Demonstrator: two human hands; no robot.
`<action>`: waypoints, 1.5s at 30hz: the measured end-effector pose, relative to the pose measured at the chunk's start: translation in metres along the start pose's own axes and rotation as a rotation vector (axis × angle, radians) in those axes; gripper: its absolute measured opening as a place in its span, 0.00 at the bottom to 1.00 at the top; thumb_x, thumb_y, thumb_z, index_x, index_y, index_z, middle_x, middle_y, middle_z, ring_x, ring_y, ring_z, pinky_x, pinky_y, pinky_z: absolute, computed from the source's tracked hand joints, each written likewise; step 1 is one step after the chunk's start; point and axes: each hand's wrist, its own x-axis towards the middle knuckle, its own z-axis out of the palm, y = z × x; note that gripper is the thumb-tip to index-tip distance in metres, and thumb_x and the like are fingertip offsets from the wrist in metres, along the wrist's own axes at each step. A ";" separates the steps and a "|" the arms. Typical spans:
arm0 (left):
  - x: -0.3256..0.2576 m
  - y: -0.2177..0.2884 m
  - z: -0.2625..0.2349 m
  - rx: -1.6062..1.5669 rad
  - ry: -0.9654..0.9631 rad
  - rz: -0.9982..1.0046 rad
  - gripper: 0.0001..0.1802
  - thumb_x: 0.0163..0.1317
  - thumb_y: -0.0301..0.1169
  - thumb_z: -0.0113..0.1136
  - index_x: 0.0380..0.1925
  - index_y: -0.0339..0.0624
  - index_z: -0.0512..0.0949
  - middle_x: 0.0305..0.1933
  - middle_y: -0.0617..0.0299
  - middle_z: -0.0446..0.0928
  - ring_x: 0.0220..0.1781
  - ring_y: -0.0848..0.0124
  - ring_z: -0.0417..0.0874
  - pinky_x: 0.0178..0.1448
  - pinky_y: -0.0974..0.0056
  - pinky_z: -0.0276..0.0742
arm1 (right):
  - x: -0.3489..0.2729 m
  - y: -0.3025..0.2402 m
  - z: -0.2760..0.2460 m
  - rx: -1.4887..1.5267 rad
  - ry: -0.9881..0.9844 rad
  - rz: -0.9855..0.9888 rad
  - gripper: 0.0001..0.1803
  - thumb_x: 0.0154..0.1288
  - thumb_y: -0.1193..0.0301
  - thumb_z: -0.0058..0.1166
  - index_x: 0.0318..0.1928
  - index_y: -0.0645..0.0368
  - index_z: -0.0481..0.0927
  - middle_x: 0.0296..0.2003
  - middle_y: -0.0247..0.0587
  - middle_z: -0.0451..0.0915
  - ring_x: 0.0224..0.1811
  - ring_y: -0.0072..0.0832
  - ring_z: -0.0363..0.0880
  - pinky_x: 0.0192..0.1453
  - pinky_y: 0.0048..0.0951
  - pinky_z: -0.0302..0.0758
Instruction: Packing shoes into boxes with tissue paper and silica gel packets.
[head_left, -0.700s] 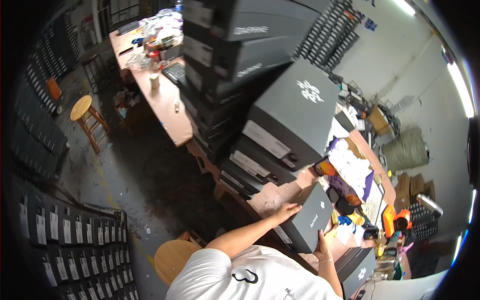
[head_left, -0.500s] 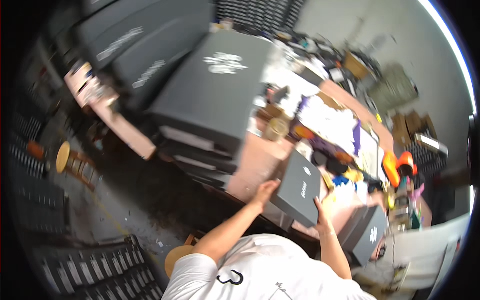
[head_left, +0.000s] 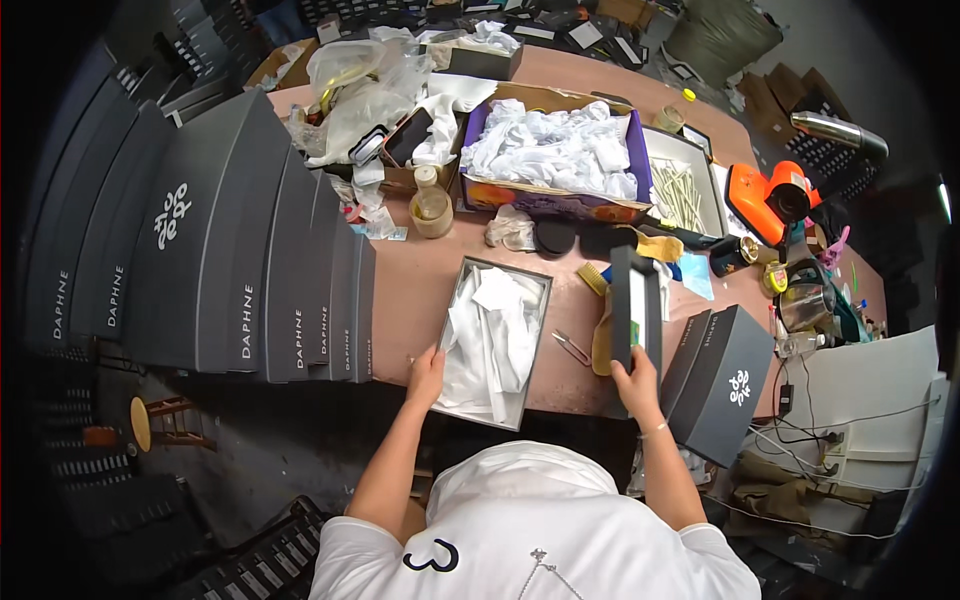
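An open dark grey shoebox (head_left: 458,290) lies on the near edge of the workbench, with white tissue paper (head_left: 488,350) filling it. My left hand (head_left: 427,376) grips the box's left side near the front corner. In my right hand (head_left: 637,384) is the box's lid (head_left: 622,310), stood on edge to the right of the box and apart from it. Tweezers (head_left: 572,347) lie on the bench between box and lid. The tissue hides whatever may be inside the box.
Stacked grey shoeboxes (head_left: 205,235) rise on the left. More shoeboxes (head_left: 722,385) stand right of the lid. Behind are a purple carton (head_left: 640,160) of crumpled white paper, a glue jar (head_left: 431,212), a tray of sticks (head_left: 680,190) and an orange tool (head_left: 750,200).
The shoebox was closed between both hands; now its lid is off in my right hand and the tissue shows. My view has turned, and the box rests at the bench's near edge.
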 end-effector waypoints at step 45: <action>-0.033 0.083 0.014 -1.338 -0.403 -0.341 0.30 0.64 0.50 0.56 0.61 0.46 0.67 0.58 0.62 0.74 0.60 0.65 0.75 0.61 0.57 0.73 | -0.015 -0.167 0.066 0.139 -0.047 -0.827 0.05 0.57 0.76 0.57 0.32 0.61 0.74 0.25 0.43 0.71 0.26 0.39 0.75 0.29 0.35 0.71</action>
